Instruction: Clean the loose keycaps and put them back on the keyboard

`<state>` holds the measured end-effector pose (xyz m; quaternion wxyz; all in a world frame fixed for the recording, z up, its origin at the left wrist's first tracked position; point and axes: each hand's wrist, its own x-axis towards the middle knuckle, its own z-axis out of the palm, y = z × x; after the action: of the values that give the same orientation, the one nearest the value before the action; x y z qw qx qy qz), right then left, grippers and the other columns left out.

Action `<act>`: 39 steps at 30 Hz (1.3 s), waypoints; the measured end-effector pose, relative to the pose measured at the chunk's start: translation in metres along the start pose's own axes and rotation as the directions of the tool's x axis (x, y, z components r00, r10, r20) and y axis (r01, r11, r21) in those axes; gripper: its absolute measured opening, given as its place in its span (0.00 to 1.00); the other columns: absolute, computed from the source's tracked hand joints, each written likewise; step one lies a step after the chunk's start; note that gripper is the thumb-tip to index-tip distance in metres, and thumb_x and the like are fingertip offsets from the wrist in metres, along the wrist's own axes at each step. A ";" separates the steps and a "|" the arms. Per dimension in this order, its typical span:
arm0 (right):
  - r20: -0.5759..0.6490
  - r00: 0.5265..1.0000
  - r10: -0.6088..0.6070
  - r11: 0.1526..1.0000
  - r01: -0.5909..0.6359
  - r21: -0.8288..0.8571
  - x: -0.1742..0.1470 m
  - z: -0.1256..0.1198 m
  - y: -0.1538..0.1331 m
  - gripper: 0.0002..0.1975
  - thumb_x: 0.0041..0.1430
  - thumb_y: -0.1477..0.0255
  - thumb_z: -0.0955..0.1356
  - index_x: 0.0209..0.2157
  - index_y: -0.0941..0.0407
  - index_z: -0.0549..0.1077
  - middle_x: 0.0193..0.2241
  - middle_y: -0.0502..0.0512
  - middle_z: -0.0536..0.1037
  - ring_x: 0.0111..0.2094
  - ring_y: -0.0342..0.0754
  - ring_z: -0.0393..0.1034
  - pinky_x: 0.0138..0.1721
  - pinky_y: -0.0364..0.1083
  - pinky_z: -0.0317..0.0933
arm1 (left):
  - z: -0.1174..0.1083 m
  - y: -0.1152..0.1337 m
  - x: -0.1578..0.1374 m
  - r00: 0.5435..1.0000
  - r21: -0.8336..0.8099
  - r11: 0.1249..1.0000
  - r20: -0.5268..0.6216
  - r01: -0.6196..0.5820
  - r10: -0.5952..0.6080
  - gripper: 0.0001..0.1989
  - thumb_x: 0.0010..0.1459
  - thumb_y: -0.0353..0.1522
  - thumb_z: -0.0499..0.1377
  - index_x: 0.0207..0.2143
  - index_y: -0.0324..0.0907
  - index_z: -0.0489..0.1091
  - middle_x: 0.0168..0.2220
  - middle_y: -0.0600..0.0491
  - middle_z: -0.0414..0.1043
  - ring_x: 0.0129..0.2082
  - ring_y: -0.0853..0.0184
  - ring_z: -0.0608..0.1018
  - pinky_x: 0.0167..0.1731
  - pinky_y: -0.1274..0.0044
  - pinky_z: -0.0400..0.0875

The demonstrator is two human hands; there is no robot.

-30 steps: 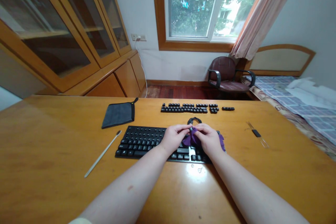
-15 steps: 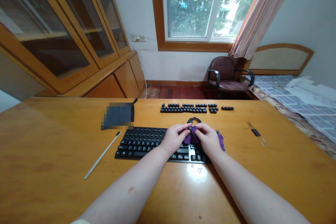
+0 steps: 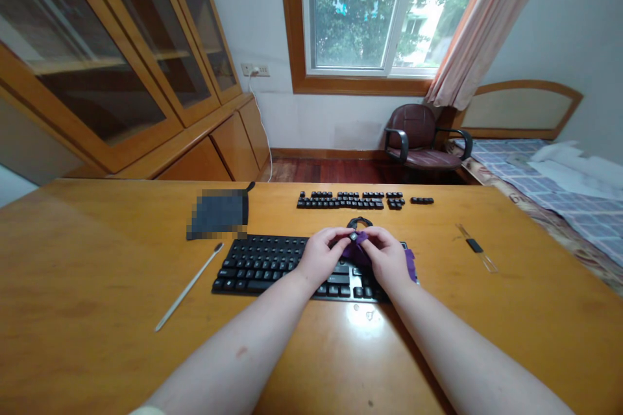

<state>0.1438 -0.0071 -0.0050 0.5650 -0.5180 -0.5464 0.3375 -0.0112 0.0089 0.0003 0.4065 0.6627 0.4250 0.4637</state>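
Note:
Above the right part of a black keyboard [image 3: 272, 264], my two hands meet. My left hand [image 3: 324, 253] pinches a small black keycap [image 3: 353, 237] between thumb and fingertips. A purple cloth [image 3: 357, 251] is gripped by my right hand [image 3: 387, 256], its fingers pressed against the keycap; another end of the cloth hangs out beyond that hand. On the keyboard's upper rows the caps are off and the switch stems show, while lower rows still carry keys. The keyboard's coiled cable [image 3: 360, 222] lies just behind my fingers.
Loose keycaps [image 3: 341, 202] stand in rows near the table's far edge. A white-handled brush [image 3: 189, 288] and a dark pouch [image 3: 219, 213], partly pixelated, lie at left. At right rests a wire keycap puller [image 3: 474, 246]. A chair [image 3: 418, 136] stands beyond the wooden table [image 3: 97, 259].
The keycap has turned a little in my fingers, showing a lighter face, and the purple cloth has shifted slightly. My hands stay in the same place.

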 end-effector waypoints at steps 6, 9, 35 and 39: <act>0.077 0.994 -0.071 0.996 0.074 -0.039 0.000 -0.002 -0.002 0.08 0.52 0.67 0.67 0.33 0.53 0.76 0.34 0.55 0.77 0.37 0.50 0.71 0.43 0.50 0.63 | 0.001 0.002 0.000 1.000 0.039 0.999 0.018 -0.021 0.020 0.12 0.52 0.30 0.57 0.41 0.44 0.73 0.40 0.50 0.75 0.40 0.65 0.75 0.46 0.72 0.68; 0.125 0.986 -0.108 0.990 0.118 -0.072 0.000 -0.002 0.002 0.11 0.52 0.68 0.67 0.38 0.51 0.76 0.38 0.55 0.77 0.42 0.51 0.70 0.47 0.53 0.61 | 0.003 -0.003 0.000 0.998 -0.079 0.995 -0.011 0.063 -0.064 0.11 0.50 0.30 0.60 0.38 0.41 0.73 0.36 0.49 0.76 0.37 0.65 0.76 0.42 0.72 0.71; 0.197 0.976 0.092 0.984 -0.119 0.129 0.002 -0.002 0.003 0.09 0.50 0.64 0.68 0.28 0.56 0.73 0.26 0.52 0.75 0.27 0.47 0.69 0.31 0.45 0.64 | 0.005 -0.007 -0.002 0.990 -0.144 0.981 -0.024 0.131 -0.136 0.13 0.41 0.32 0.66 0.33 0.39 0.75 0.31 0.50 0.77 0.32 0.65 0.78 0.37 0.73 0.73; 0.175 0.980 0.093 0.984 -0.117 0.136 0.001 -0.001 0.004 0.09 0.50 0.64 0.68 0.28 0.56 0.73 0.27 0.53 0.76 0.30 0.48 0.70 0.34 0.46 0.64 | 0.003 -0.005 -0.002 0.998 0.017 0.999 -0.060 0.037 -0.036 0.13 0.43 0.33 0.66 0.34 0.41 0.76 0.31 0.51 0.76 0.32 0.66 0.77 0.38 0.73 0.72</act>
<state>0.1455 -0.0054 -0.0080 0.5347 -0.4732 -0.5378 0.4483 -0.0094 0.0079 -0.0057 0.3959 0.6444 0.4533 0.4718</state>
